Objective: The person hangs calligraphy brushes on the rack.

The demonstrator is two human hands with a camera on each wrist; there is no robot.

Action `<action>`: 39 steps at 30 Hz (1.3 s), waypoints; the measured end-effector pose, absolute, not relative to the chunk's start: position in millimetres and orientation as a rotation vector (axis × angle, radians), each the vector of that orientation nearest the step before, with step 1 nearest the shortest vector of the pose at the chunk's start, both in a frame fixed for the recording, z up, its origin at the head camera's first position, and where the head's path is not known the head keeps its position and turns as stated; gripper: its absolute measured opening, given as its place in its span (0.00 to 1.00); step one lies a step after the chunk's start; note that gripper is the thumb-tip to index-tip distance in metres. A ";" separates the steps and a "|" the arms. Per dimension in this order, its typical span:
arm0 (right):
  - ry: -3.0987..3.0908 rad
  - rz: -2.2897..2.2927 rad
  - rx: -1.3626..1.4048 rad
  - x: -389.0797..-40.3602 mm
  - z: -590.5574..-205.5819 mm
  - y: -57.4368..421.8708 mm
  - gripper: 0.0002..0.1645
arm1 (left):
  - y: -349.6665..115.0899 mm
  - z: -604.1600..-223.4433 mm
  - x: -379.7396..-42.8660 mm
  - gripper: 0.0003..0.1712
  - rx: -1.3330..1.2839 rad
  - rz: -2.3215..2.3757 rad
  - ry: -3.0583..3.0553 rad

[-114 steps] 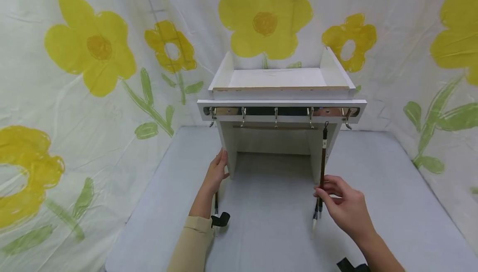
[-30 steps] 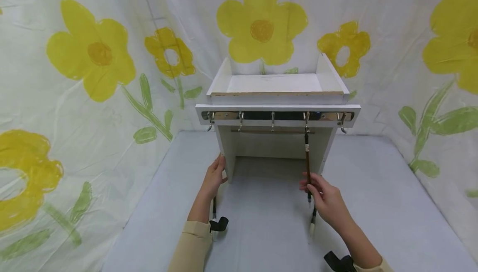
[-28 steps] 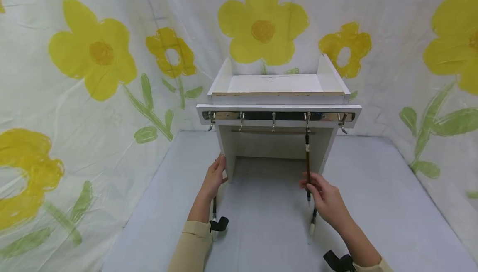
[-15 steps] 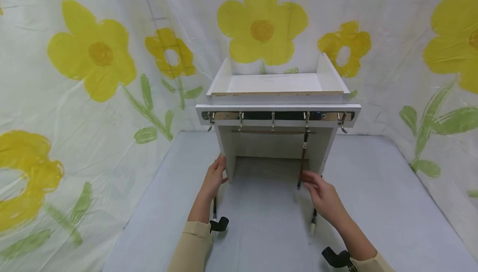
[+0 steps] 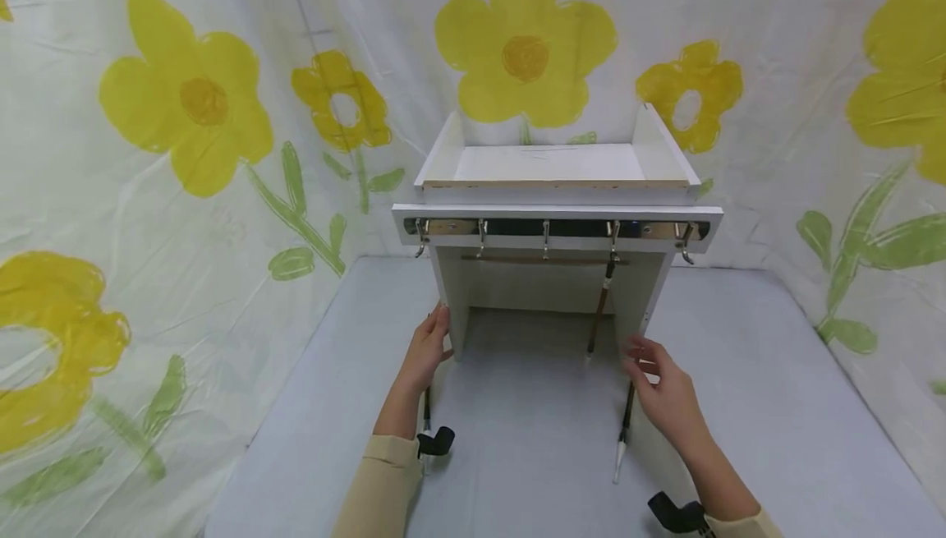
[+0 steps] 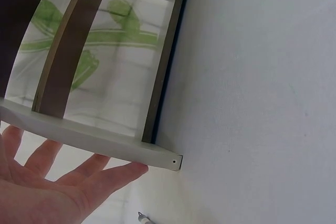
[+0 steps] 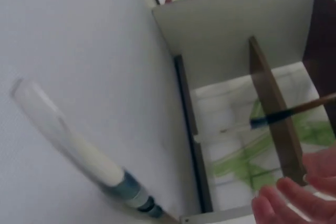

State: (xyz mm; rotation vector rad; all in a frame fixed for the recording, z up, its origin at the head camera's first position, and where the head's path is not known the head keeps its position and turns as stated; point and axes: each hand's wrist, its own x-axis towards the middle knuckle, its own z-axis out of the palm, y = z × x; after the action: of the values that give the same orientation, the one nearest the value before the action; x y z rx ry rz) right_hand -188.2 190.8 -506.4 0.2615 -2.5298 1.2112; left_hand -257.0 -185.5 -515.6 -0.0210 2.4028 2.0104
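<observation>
White shelf [image 5: 554, 164] w/ silver hook rail [image 5: 557, 228]. Brown brush [image 5: 600, 308], black ends. Backdrop [image 5: 185, 111]: white w/ yellow flowers, green leaves. Grey-blue table [image 5: 517, 439]. Beige sleeves [image 5: 377, 480].

Right grip [image 7: 296, 195] open, fingertips beside white stand [image 7: 236, 30]. Blurred white-tipped brush [image 7: 79, 156] lies on worktop [image 7: 79, 51] left of it. Second brush [image 7: 283, 114] hangs above, inside stand.

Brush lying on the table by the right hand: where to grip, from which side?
Pinch the dark handle of the lying brush near its middle, coming from above. It lies flat, white tip toward the person, and the handle's far end passes under the right hand. Avoid the soft tip.
</observation>
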 end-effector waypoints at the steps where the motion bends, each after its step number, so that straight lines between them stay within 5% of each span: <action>1: -2.554 1.209 0.225 -188.3 -508.2 192.7 0.24 | -185.1 -515.3 -257.4 0.39 -0.020 2.010 2.403; 9: -2.832 1.146 -0.028 -191.1 -521.9 206.0 0.33 | -182.4 -511.6 -257.8 0.41 0.000 2.007 2.390; 28: -2.988 1.123 -0.124 -200.0 -546.8 203.5 0.57 | -183.5 -517.6 -258.6 0.43 -0.035 2.010 2.398; 39: -3.011 1.087 -0.103 -197.8 -542.0 201.6 0.52 | -183.9 -496.2 -246.1 0.38 -0.004 1.999 2.338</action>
State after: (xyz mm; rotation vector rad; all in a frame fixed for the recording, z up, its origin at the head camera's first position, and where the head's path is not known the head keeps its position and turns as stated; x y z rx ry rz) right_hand -197.8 201.6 -542.0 -0.1029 -3.0109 1.0866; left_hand -246.1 -183.9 -496.2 -0.0036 2.3380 1.9986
